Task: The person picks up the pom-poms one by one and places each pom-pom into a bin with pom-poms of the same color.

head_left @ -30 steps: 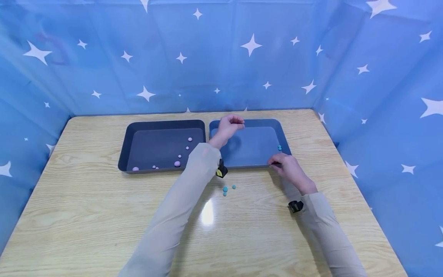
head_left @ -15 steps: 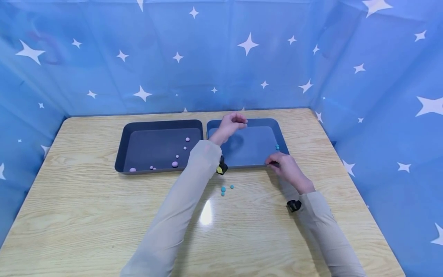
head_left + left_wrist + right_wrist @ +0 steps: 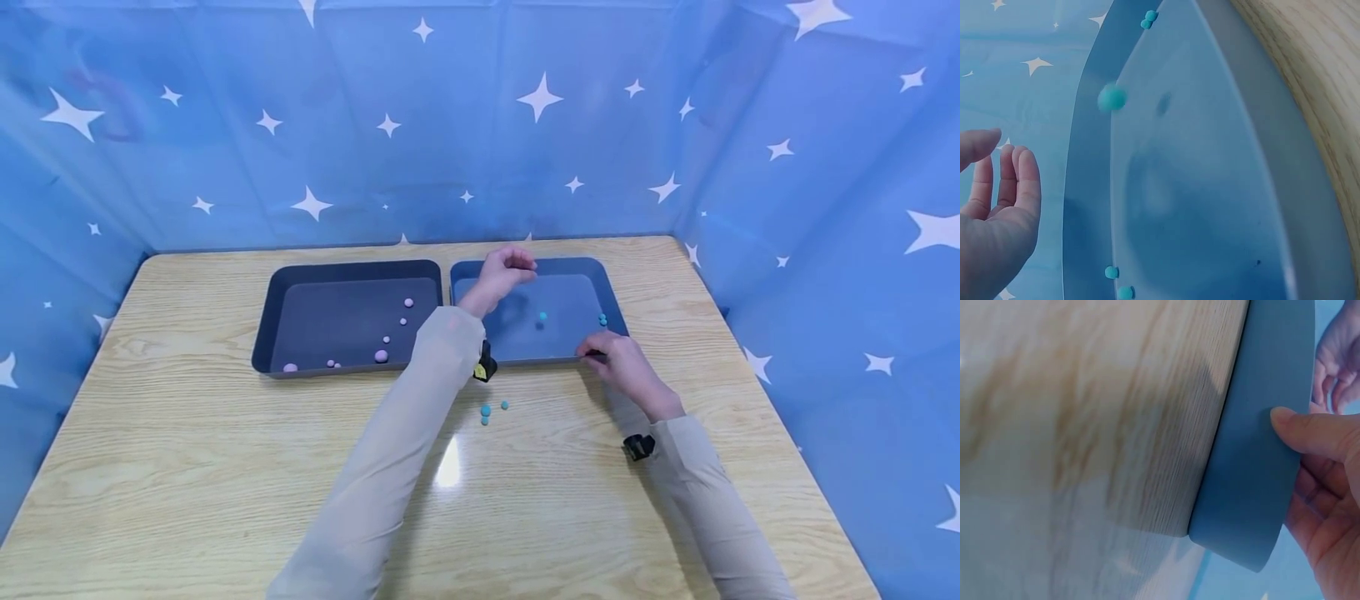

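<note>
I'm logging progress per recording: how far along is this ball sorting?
Looks done: purple balls lie in the dark tray, and some teal balls in the blue tray. In hand: a blurred teal ball seems airborne, apart from the left hand; the right hand grips the blue tray. Probably left: three teal balls on the table.

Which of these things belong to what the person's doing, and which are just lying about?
Seems part of the job:
left hand, over the blue tray
right hand, gripping its rim
midair teal ball
probably the three teal balls on the table

Probably not in use now:
dark tray and its purple balls, untouched
starry curtain, just backdrop
</note>
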`<state>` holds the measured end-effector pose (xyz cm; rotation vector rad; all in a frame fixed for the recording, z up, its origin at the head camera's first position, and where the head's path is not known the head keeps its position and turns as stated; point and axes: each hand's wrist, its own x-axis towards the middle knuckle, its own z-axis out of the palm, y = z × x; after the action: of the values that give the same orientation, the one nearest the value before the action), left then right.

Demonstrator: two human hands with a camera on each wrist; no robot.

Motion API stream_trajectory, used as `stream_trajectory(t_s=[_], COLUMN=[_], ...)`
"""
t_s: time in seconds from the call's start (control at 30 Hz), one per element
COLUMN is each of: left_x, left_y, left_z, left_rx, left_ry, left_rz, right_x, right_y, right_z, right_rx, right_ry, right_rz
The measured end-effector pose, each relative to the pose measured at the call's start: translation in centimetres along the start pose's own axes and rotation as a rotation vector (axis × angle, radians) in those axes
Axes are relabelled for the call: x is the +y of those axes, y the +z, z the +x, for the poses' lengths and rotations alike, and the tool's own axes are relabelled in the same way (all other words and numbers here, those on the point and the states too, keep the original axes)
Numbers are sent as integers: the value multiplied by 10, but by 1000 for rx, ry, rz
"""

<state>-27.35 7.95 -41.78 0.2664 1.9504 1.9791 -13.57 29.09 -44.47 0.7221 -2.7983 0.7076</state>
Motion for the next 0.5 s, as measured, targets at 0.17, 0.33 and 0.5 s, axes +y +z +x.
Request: stream_trajectory(t_s=[0.17,0.33,0.5], left_x=[2,2,5], left_y=[-2,-9,-19], left_z=[-5,-15,-31], left_rx=[9,-11,-47], left_ry=[-9,6,26], left_rz=[17,10,-8], right_x=[0,1,2], right_y=[-2,-1,-1], right_z=[-1,-2,-1], right_rx=[1,9,8], right_ry=[-6,-11,-17], right_rz=[-2,-4,-1])
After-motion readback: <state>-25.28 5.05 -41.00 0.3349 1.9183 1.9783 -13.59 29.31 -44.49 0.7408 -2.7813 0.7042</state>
